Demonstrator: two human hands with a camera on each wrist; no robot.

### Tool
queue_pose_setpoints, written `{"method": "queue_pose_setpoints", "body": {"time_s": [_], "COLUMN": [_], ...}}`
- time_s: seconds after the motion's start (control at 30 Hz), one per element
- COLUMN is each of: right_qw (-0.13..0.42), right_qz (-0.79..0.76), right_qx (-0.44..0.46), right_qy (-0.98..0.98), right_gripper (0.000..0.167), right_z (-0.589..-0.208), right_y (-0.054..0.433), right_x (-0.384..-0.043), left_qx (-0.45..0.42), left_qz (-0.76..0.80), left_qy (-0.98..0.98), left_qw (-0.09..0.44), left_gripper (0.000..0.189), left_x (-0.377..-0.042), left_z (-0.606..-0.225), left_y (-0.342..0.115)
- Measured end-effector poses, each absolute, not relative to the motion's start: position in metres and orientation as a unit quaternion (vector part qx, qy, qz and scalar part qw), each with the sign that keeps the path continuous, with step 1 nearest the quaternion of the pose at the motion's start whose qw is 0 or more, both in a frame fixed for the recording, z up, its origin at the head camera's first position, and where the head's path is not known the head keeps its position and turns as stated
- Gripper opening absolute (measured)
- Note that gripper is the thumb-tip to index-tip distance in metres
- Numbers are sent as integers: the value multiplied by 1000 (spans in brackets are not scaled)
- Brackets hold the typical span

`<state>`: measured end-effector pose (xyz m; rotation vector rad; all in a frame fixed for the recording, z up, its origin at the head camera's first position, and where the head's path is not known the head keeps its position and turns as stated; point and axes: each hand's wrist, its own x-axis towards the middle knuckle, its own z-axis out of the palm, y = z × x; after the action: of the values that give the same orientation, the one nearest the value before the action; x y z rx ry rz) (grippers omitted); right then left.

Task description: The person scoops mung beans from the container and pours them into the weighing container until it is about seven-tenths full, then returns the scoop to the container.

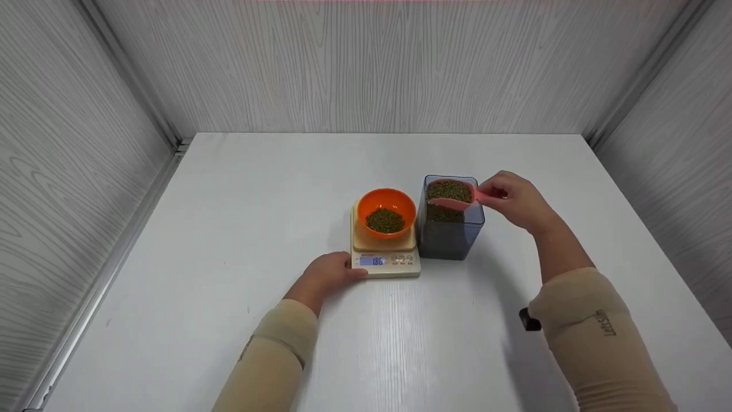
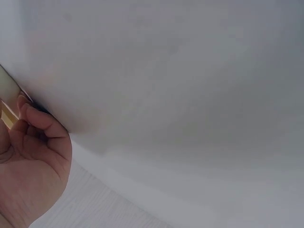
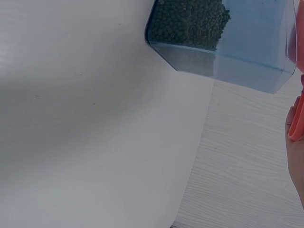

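My right hand [image 1: 517, 200] pinches the handle of a pink scoop [image 1: 454, 203] heaped with green-brown pellets. The scoop is level with the mouth of a clear bluish plastic container [image 1: 449, 243], which holds more pellets [image 3: 185, 23]. My left hand [image 1: 331, 270] grips the front left corner of a pale kitchen scale [image 1: 380, 272], thumb along its front; in the left wrist view the fingers curl at the scale's edge. On the scale stands an orange bowl [image 1: 386, 197] with a small heap of pellets [image 1: 385, 220] inside. The lit display [image 1: 373, 261] shows digits reading about 186.
The container stands close against the scale's right side on a white table [image 1: 257, 189]. Wood-grain panels [image 1: 366, 68] enclose the table at the back and both sides. A small black object [image 1: 529, 319] shows by the right sleeve.
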<state>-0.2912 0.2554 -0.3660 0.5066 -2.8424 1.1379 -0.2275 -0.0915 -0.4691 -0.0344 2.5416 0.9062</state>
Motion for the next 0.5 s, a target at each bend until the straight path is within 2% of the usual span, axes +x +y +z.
{"method": "queue_pose_setpoints", "body": {"time_s": [0.3, 0.5], "right_qw": [8, 13], "right_qz": [356, 347], "right_qx": [179, 201], "right_qy": [-917, -916], "right_gripper": [18, 17], "right_z": [-357, -353], "right_y": [237, 225], "right_x": [-295, -298], "left_qx": [-26, -6], "left_qz": [324, 302], "left_qy": [915, 924], "left_qw": [240, 233], "left_gripper": [43, 39], "left_x": [-229, -231], "left_z": [-464, -462], "left_y": [-90, -89]}}
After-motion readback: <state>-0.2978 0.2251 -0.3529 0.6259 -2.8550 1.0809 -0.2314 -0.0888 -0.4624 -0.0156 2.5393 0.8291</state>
